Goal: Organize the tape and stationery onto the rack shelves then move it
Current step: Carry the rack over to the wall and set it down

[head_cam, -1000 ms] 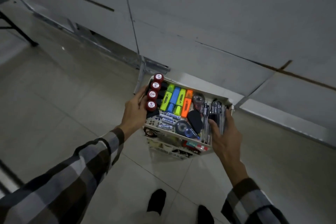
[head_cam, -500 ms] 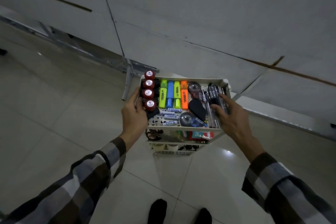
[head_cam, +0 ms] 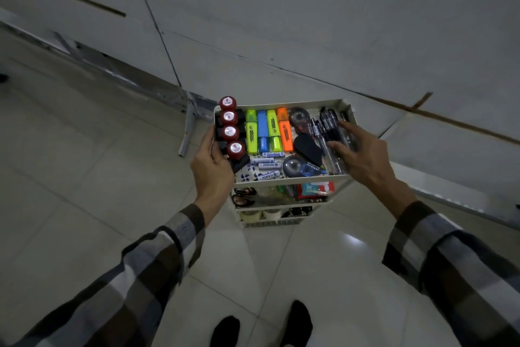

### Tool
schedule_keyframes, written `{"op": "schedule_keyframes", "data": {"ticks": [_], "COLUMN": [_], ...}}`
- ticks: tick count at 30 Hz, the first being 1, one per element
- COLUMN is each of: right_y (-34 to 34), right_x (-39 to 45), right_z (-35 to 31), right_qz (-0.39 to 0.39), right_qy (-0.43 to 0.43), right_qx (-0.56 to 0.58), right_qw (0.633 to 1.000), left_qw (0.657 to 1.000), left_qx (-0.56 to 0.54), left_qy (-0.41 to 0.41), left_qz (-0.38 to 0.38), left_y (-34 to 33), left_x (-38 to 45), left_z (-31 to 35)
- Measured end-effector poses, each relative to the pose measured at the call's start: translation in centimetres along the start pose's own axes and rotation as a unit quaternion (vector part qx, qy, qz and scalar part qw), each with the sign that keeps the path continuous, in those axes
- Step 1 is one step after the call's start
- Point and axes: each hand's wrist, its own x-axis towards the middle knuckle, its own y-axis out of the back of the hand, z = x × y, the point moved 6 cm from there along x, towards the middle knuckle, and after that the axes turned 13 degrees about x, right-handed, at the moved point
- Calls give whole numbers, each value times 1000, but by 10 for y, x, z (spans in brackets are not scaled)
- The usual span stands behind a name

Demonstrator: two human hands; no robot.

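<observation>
Right hand (head_cam: 363, 158) has let go of the rack's (head_cam: 284, 177) right edge, now spread flat over the pens (head_cam: 330, 127); left hand (head_cam: 212, 169) grips the left edge, rack's long axis left-right between them.

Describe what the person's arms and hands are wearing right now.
Both arms wear long sleeves in a large plaid check of dark brown, grey and pale blocks, cuffs ending at the wrists. The left hand and right hand are bare: no gloves, and no rings or watch visible in this dim light.
</observation>
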Motion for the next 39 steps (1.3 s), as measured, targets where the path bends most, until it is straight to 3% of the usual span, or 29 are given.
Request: {"op": "schedule_keyframes", "data": {"ticks": [9, 22, 29, 39], "right_y": [57, 109, 97, 80], "right_x": [67, 116, 119, 111], "right_z": [24, 73, 75, 67], "right_qz": [-2, 71, 92, 108], "right_qy": [-8, -20, -29, -36], "right_qx": [5, 11, 44, 33], "right_qw": [1000, 997, 994, 993], "left_qw": [1000, 990, 987, 991], "left_qx": [2, 90, 91, 58], "left_qy": [-20, -82, -95, -52], "left_qz": [4, -75, -97, -110], "left_y": [-79, -165, -163, -149], "left_x": [28, 102, 116, 123], "left_z": [41, 108, 101, 94]}}
